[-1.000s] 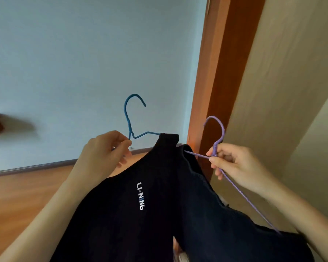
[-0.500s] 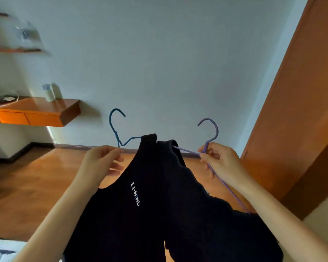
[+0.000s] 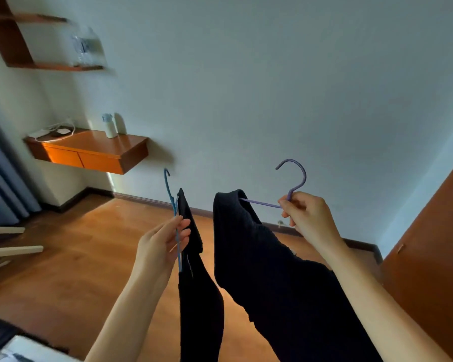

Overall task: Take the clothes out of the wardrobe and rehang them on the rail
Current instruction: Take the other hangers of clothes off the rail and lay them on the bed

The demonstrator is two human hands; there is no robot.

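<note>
Fingers (image 3: 181, 227) of the left hand (image 3: 162, 246) pinch the thin wire of the blue hanger (image 3: 171, 198) just under its neck. The fingers (image 3: 290, 205) of the right hand (image 3: 309, 218) curl round the neck of the purple hanger (image 3: 297, 178). Both grips close on wire, neither on cloth. Each hook stands up above its hand, so a lift to a rail would go hook first. The blue hanger is turned edge-on to the camera, its long axis running away from the person, and the black top (image 3: 200, 296) hangs narrow below it. The purple hanger lies across the view, its arm running left from the hand into the second black garment (image 3: 272, 270), and its hook opens to the left. The two garments hang apart, with wooden floor (image 3: 63, 257) showing between them. No rail is in view, so which hand is nearer to it cannot be told. I judge both pieces are out of the wardrobe and not yet rehung.
</note>
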